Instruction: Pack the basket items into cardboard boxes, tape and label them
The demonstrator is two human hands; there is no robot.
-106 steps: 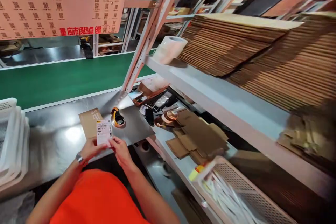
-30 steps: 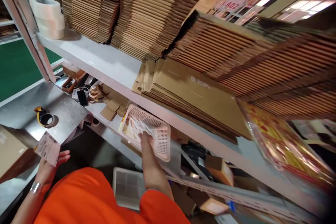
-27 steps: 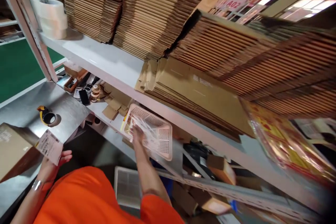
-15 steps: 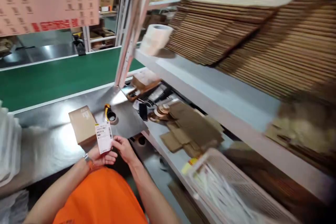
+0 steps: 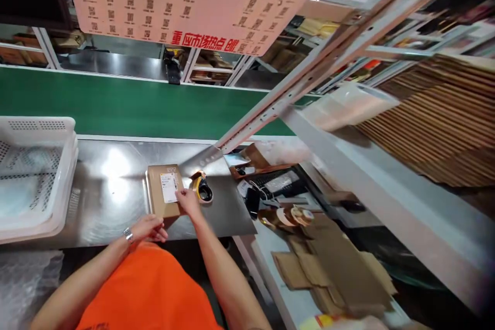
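- One flat brown cardboard box (image 5: pixel 165 191) lies on the steel table (image 5: pixel 104 185), left of frame centre.
- One white paper label (image 5: pixel 169 187) with dark print sits on the box top.
- Right hand (image 5: pixel 188 201): fingers stretched flat, fingertips pressing the label's lower right corner; it grasps nothing.
- Left hand (image 5: pixel 149 227): at the table's near edge, just below the box, fingers loosely curled; whether it holds anything cannot be told.
- One silver watch (image 5: pixel 129 235) on the left wrist.
- One yellow-and-black tape dispenser (image 5: pixel 202 190), rounded, just right of the box and the right hand.
- One stack of white perforated plastic baskets (image 5: pixel 34 175) at the left edge; how many cannot be counted.
- One green conveyor belt (image 5: pixel 127 105), matte, runs across the upper half.
- One pink sign (image 5: pixel 181 2) printed with rows of square codes and red characters hangs at upper centre.
- One grey shelf (image 5: pixel 386 196) at right carries a ribbed stack of flat cardboard (image 5: pixel 436 124) and one clear tape roll (image 5: pixel 344 105).
- Loose cardboard scraps (image 5: pixel 332 268) lie at lower right.
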